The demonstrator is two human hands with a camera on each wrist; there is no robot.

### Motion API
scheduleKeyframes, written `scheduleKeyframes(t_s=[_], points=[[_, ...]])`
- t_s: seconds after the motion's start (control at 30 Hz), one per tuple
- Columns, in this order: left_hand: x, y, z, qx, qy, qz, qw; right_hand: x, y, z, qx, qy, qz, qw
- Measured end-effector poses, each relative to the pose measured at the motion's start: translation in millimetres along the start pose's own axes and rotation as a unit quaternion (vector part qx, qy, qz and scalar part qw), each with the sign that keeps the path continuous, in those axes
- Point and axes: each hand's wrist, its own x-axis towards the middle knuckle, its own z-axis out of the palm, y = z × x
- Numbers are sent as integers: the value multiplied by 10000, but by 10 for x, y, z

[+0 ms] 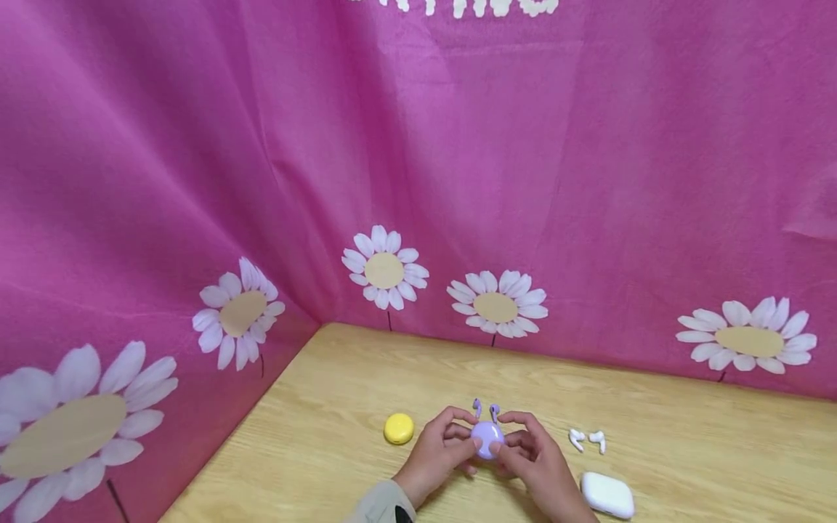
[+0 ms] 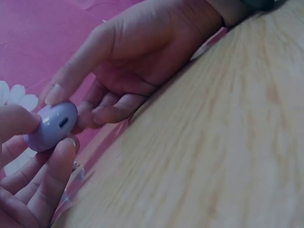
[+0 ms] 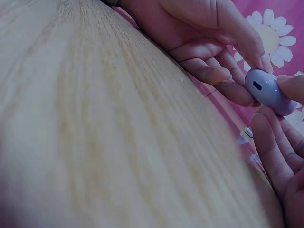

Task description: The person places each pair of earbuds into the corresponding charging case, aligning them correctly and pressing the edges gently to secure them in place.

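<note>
A glossy, rounded purple earbud case point(image 1: 487, 434) is held between both hands above the table's near middle, its lid down. My left hand point(image 1: 439, 452) grips its left side, thumb on the face towards me. On the opposite side my right hand point(image 1: 535, 459) holds it the same way, thumb also on the near face. A small dark charging slot shows on the case point(image 2: 58, 122) in the left wrist view. Just beyond the fingertips lie two purple earbuds, a left one point(image 1: 477, 407) and a right one point(image 1: 495, 412).
To the left sits a round yellow case point(image 1: 399, 428). Two white earbuds point(image 1: 586, 439) lie right of my right hand, with a white case point(image 1: 607, 495) nearer me. A pink cloth point(image 1: 523, 181) with printed daisies hangs behind and left of the wooden table point(image 1: 294, 436).
</note>
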Motion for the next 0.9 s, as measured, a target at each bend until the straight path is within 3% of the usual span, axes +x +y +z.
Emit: scheduleKeyframes(t_s=[0.3,0.67,0.9], points=[[3,30,0,-35,19,-17,10000,-15,-45,17,-327,69,-147,9993],[-16,51,11,168,-79,265,9995,1,-24,8,-280,176,-249,9991],[-28,43,11,260,-20,244,9994,8,14,14,-292,198,-269,9990]])
